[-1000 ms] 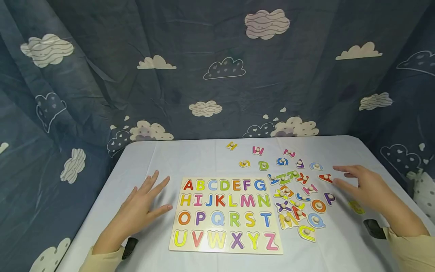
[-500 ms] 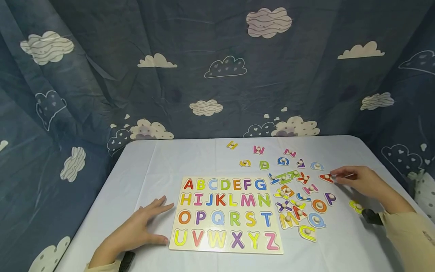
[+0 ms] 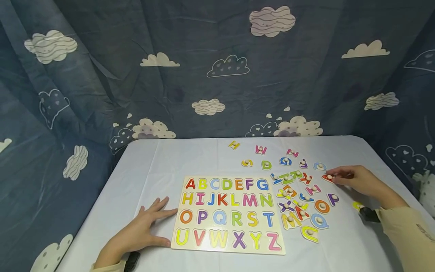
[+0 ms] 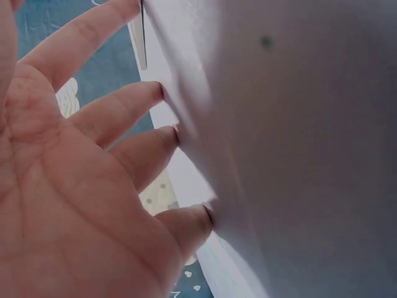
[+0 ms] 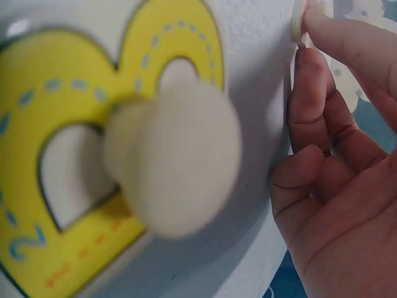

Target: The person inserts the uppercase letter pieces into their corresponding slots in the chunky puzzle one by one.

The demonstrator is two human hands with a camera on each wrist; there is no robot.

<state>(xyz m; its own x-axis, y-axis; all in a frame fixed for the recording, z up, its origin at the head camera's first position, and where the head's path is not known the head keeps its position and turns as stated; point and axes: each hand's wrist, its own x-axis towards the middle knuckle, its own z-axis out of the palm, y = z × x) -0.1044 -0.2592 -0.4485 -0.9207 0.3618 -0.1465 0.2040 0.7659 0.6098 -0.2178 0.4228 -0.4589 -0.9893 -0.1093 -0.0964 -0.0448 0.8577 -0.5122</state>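
Note:
A pale alphabet board (image 3: 207, 248) with coloured letters A to Z in four rows lies on the white table. My left hand (image 3: 141, 226) is at its left edge, fingers spread, with index finger and thumb right at the edge. In the left wrist view the other fingertips (image 4: 205, 217) rest on the cloth. My right hand (image 3: 360, 183) pinches a red letter A piece (image 3: 327, 177) at the right, partly hidden by the fingers. In the right wrist view a pale edge shows between thumb and fingers. A yellow letter B piece (image 5: 56, 68) with a knob lies under the right wrist.
Several knobbed letter pieces lie scattered right of and behind the board, among them an orange O (image 3: 322, 206), a purple P (image 3: 333, 199), a light blue Q (image 3: 319, 220) and a green D (image 3: 266, 165). A dark cloud-print curtain (image 3: 183, 90) hangs behind the table.
My right hand has moved in to the red A piece and closed its fingers on it. My left hand has come down and right to the board's left edge.

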